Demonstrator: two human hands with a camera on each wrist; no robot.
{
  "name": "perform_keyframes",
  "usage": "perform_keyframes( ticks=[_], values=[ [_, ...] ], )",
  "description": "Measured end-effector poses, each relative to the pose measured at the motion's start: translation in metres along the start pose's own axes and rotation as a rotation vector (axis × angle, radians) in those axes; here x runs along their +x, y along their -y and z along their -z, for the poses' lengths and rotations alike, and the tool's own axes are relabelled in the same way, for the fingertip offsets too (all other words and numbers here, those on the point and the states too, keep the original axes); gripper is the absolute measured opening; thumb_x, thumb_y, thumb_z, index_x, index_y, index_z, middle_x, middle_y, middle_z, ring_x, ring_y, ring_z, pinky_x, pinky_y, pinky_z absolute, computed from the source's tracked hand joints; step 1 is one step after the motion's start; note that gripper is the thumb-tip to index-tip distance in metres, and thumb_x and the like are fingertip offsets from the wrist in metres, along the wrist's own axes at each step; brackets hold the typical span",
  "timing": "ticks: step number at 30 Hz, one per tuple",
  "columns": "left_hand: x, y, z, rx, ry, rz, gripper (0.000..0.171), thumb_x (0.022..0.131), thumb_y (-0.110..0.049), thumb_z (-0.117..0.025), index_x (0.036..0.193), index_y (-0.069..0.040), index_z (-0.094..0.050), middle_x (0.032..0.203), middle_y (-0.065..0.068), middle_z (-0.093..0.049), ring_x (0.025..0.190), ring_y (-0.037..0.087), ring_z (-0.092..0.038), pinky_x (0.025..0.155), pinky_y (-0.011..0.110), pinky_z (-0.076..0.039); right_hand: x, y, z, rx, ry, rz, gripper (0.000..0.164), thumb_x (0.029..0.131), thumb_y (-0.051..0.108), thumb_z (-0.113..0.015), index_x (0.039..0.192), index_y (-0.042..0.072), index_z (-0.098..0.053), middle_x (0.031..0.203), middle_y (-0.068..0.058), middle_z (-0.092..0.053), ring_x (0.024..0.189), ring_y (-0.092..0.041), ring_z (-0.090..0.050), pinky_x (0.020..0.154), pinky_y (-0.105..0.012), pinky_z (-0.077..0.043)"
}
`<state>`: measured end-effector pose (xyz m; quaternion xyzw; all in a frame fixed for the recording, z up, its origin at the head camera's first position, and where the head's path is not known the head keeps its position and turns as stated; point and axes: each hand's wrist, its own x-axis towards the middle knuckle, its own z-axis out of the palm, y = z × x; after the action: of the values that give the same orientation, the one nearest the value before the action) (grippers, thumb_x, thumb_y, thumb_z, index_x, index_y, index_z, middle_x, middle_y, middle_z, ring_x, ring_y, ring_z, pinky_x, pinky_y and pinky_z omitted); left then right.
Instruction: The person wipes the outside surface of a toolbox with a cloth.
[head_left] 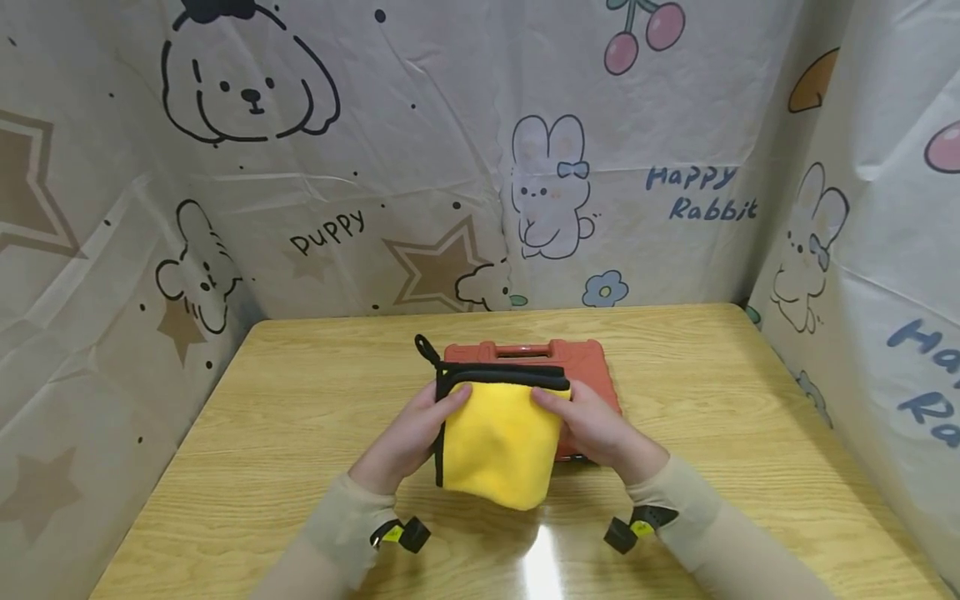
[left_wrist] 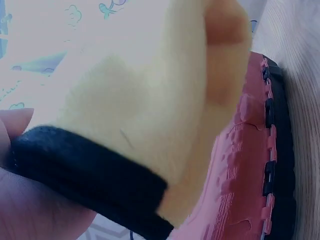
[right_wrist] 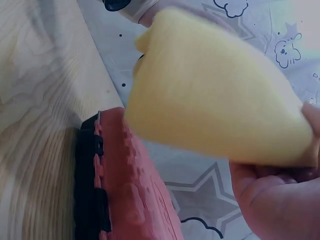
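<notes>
A folded yellow cloth [head_left: 501, 442] with black edging and a black hanging loop hangs between both hands, raised in front of a red case [head_left: 585, 354]. My left hand [head_left: 408, 433] grips its left side, thumb laid over the yellow face near the top edge. On the opposite side my right hand [head_left: 592, 421] pinches the upper right corner, thumb in front and fingers behind. In the left wrist view the black trim [left_wrist: 90, 170] crosses below the yellow fabric. The right wrist view shows the cloth's broad yellow face [right_wrist: 210, 95]. The cloth hides much of the case.
The red case, with a handle at its back and black latches [left_wrist: 270, 112] along its front, lies on the wooden table [head_left: 315, 392]. Printed fabric walls [head_left: 420, 167] enclose the table at the back and both sides. Camera straps [head_left: 401, 533] sit on both wrists.
</notes>
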<state>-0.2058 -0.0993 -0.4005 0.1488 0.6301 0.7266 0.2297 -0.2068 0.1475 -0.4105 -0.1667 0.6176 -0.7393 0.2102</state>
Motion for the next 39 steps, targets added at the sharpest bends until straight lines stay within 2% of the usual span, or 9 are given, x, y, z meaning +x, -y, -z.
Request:
perform_keyframes(
  ticks=[7, 12, 18, 24, 27, 30, 34, 37, 39],
  values=[
    [0.003, 0.000, -0.002, 0.045, -0.014, 0.018, 0.041, 0.100, -0.033, -0.046, 0.127, -0.002, -0.040, 0.089, 0.000, -0.064, 0.077, 0.015, -0.063, 0.065, 0.026, -0.055, -0.005, 0.000, 0.004, -0.170, -0.080, 0.042, 0.046, 0.098, 0.032, -0.050, 0.125, -0.005, -0.054, 0.098, -0.008, -0.071, 0.087, -0.029, -0.067, 0.072, -0.033, -0.060],
    [0.005, -0.001, -0.004, 0.105, -0.023, 0.015, 0.044, 0.100, -0.034, -0.046, 0.129, -0.001, -0.040, 0.089, 0.001, -0.062, 0.076, 0.016, -0.062, 0.066, 0.026, -0.053, -0.010, 0.003, 0.006, -0.251, -0.123, 0.066, 0.045, 0.098, 0.033, -0.049, 0.123, -0.003, -0.055, 0.092, -0.010, -0.071, 0.080, -0.030, -0.068, 0.067, -0.032, -0.060],
    [0.010, -0.003, -0.004, 0.157, -0.031, -0.003, 0.042, 0.100, -0.031, -0.047, 0.127, 0.001, -0.046, 0.091, 0.000, -0.062, 0.080, 0.017, -0.061, 0.072, 0.028, -0.050, -0.013, 0.002, 0.008, -0.249, -0.129, 0.074, 0.043, 0.099, 0.033, -0.048, 0.121, -0.003, -0.057, 0.088, -0.008, -0.071, 0.078, -0.030, -0.068, 0.065, -0.032, -0.060],
    [0.019, -0.006, -0.004, 0.190, -0.039, -0.001, 0.044, 0.098, -0.031, -0.052, 0.127, 0.003, -0.050, 0.098, 0.003, -0.064, 0.087, 0.018, -0.061, 0.077, 0.028, -0.051, -0.016, 0.004, 0.010, -0.148, -0.133, 0.039, 0.049, 0.099, 0.036, -0.046, 0.124, -0.006, -0.053, 0.092, -0.008, -0.071, 0.082, -0.031, -0.068, 0.067, -0.036, -0.061],
    [0.026, -0.007, -0.001, 0.183, -0.034, -0.009, 0.044, 0.099, -0.031, -0.049, 0.127, 0.002, -0.049, 0.105, 0.007, -0.062, 0.090, 0.018, -0.061, 0.078, 0.026, -0.052, -0.018, 0.008, 0.011, -0.095, -0.161, 0.017, 0.052, 0.099, 0.038, -0.047, 0.128, -0.006, -0.049, 0.096, -0.008, -0.070, 0.086, -0.030, -0.067, 0.069, -0.038, -0.061],
    [0.035, -0.007, 0.004, 0.184, -0.048, -0.029, 0.037, 0.101, -0.031, -0.045, 0.117, 0.002, -0.051, 0.099, 0.005, -0.058, 0.086, 0.016, -0.058, 0.073, 0.024, -0.051, -0.021, 0.012, 0.015, -0.080, -0.221, 0.014, 0.055, 0.098, 0.040, -0.049, 0.133, -0.003, -0.046, 0.096, -0.004, -0.070, 0.086, -0.027, -0.067, 0.069, -0.036, -0.061],
    [0.048, -0.009, 0.009, 0.230, -0.129, -0.045, 0.032, 0.102, -0.029, -0.041, 0.105, 0.001, -0.053, 0.093, 0.005, -0.060, 0.082, 0.019, -0.057, 0.073, 0.028, -0.050, -0.024, 0.017, 0.022, -0.057, -0.292, 0.048, 0.056, 0.098, 0.039, -0.049, 0.134, -0.004, -0.043, 0.093, 0.001, -0.069, 0.083, -0.021, -0.067, 0.068, -0.030, -0.060],
    [0.058, -0.008, 0.011, 0.274, -0.196, -0.046, 0.031, 0.102, -0.026, -0.041, 0.105, 0.000, -0.056, 0.102, 0.015, -0.067, 0.088, 0.026, -0.061, 0.083, 0.041, -0.051, -0.026, 0.019, 0.027, -0.064, -0.328, 0.077, 0.053, 0.098, 0.039, -0.047, 0.127, -0.006, -0.046, 0.089, 0.002, -0.069, 0.080, -0.019, -0.067, 0.065, -0.029, -0.060],
    [0.065, -0.008, 0.010, 0.301, -0.237, -0.043, 0.028, 0.102, -0.024, -0.042, 0.103, 0.000, -0.056, 0.106, 0.020, -0.068, 0.089, 0.028, -0.061, 0.087, 0.049, -0.049, -0.027, 0.020, 0.029, -0.085, -0.365, 0.083, 0.050, 0.098, 0.040, -0.047, 0.121, -0.004, -0.050, 0.085, 0.003, -0.069, 0.076, -0.019, -0.067, 0.062, -0.029, -0.060]
  ],
)
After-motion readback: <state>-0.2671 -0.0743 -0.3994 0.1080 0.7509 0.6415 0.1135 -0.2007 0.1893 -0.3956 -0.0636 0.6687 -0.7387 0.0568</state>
